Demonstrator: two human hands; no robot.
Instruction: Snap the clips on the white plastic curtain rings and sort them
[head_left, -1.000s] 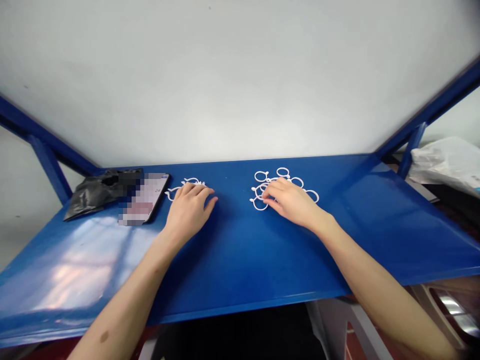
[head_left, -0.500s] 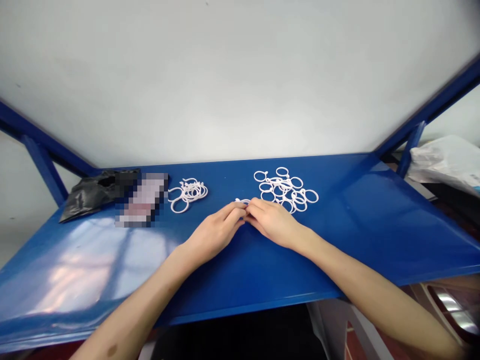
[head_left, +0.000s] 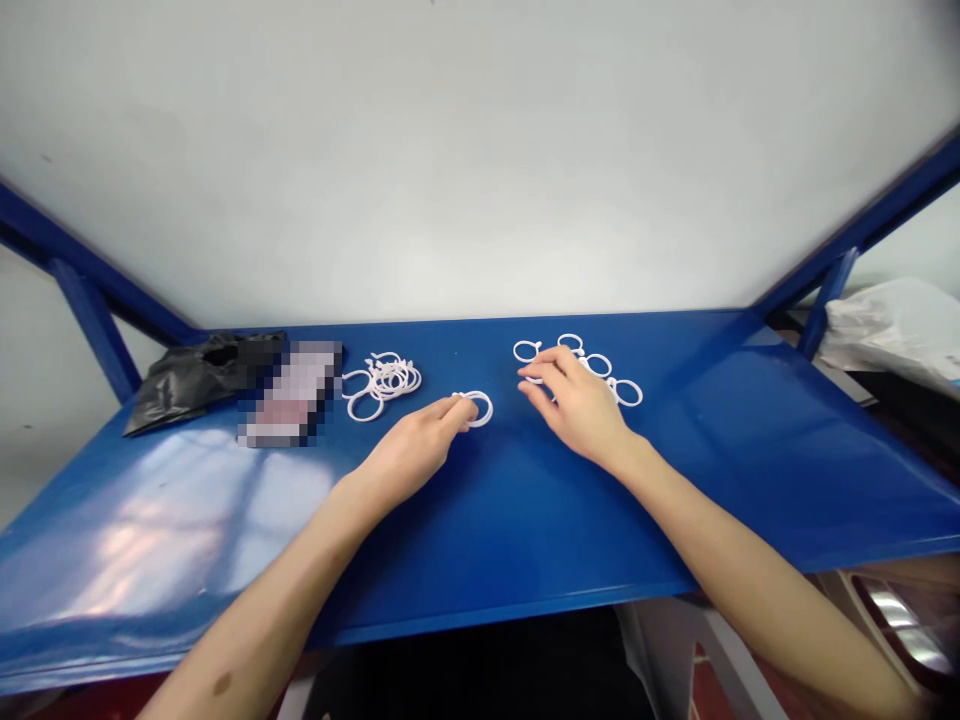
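My left hand pinches white plastic rings between thumb and fingers, just above the middle of the blue table; they overlap, so I cannot tell exactly how many there are. Over the loose group of white rings on the right, my right hand reaches with its fingers apart and bent downward. It covers much of that group, and whether the fingertips touch a ring is hidden. Each ring has a small knob or clasp on its rim. To the left of my left hand lies a heaped cluster of similar rings.
A black plastic bag and a blurred-out flat, phone-like object lie at the table's left. The blue table meets a pale wall behind, with blue frame bars on both sides. A clear plastic bag sits beyond the right end.
My hands were together at the middle over a ring. Now they are apart: the right has moved right, over the loose rings, while the left keeps its pinch, its rings now in plain sight.
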